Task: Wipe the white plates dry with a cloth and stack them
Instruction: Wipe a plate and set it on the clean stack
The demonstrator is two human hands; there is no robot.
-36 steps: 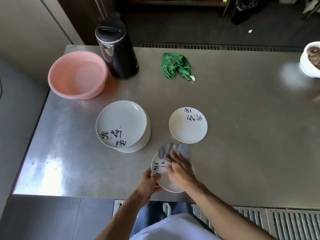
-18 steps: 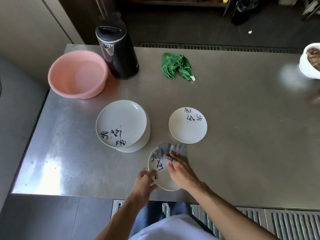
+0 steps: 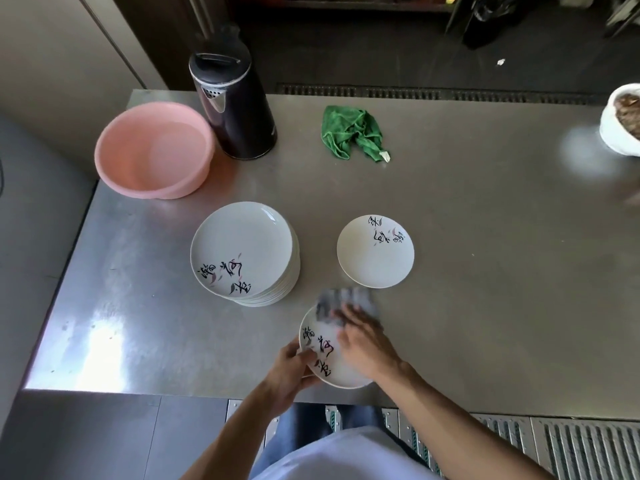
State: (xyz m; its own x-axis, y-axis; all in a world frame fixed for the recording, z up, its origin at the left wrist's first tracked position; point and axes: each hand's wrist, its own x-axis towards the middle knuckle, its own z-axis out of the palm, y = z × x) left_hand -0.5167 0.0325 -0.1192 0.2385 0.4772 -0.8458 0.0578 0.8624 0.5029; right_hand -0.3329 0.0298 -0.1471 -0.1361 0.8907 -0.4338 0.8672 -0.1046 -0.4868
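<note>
Black brush calligraphy on white plates point(image 3: 375, 258); characters not legible.

The grey cloth point(image 3: 346, 303) and the right hand point(image 3: 367, 344) are blurred and hide the held plate's point(image 3: 327, 362) far side. The picture's right edge cuts off a white bowl point(image 3: 613, 131).

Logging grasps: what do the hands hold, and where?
The left hand grips the white plate by its near-left rim; the right hand presses a grey cloth on it.
</note>
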